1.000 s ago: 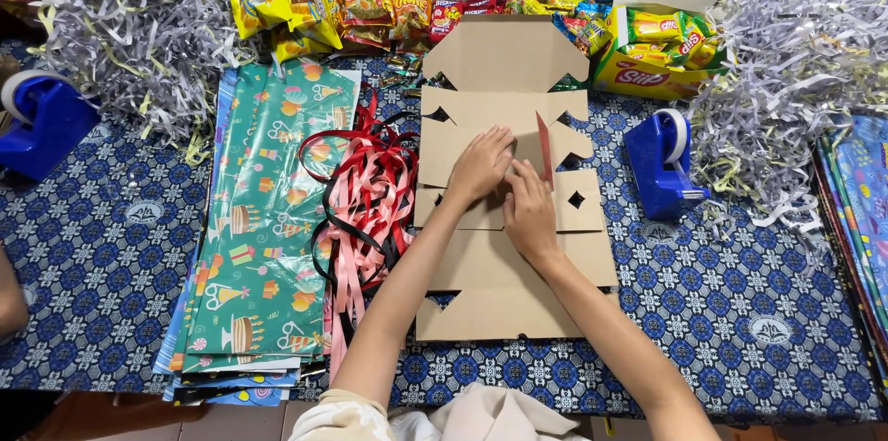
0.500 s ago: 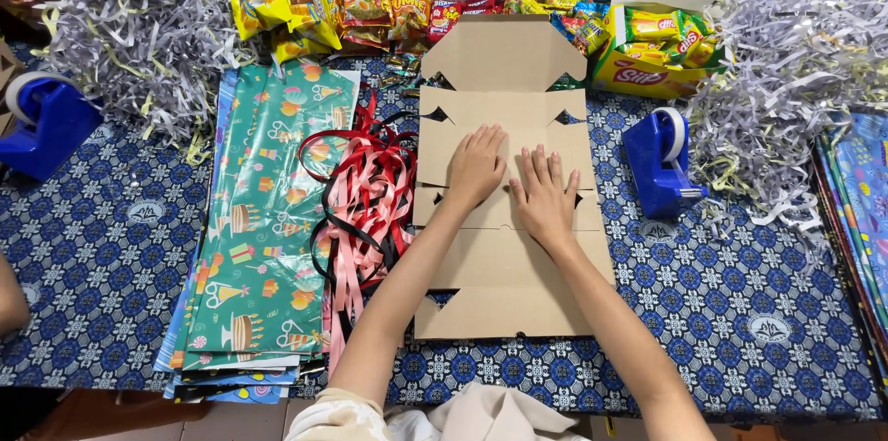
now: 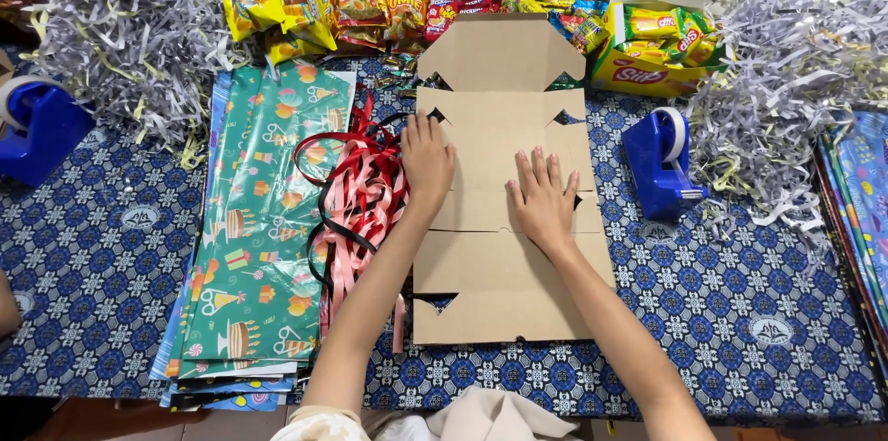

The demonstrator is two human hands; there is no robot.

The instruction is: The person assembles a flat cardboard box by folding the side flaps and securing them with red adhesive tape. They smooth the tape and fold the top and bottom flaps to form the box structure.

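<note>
A flat, unfolded brown cardboard box blank (image 3: 504, 265) lies on the blue patterned tablecloth (image 3: 83, 256) in front of me. My left hand (image 3: 426, 161) presses flat on its left edge, fingers spread, beside a tangle of red and pink ribbons (image 3: 359, 196). My right hand (image 3: 542, 198) rests flat on the middle of the cardboard, fingers apart. Neither hand holds anything.
A stack of green gift-wrap sheets (image 3: 259, 228) lies left of the ribbons. Blue tape dispensers stand at the left (image 3: 39, 126) and right (image 3: 659, 163). Snack packets (image 3: 370, 1) and an open box of snacks (image 3: 661, 34) line the back. Shredded paper piles (image 3: 120, 24) (image 3: 795, 80) fill both corners.
My hands have spread apart on the cardboard: the left slid to the left edge, the right shifted down a little. The raised red-lined flap seen a second ago now lies flat.
</note>
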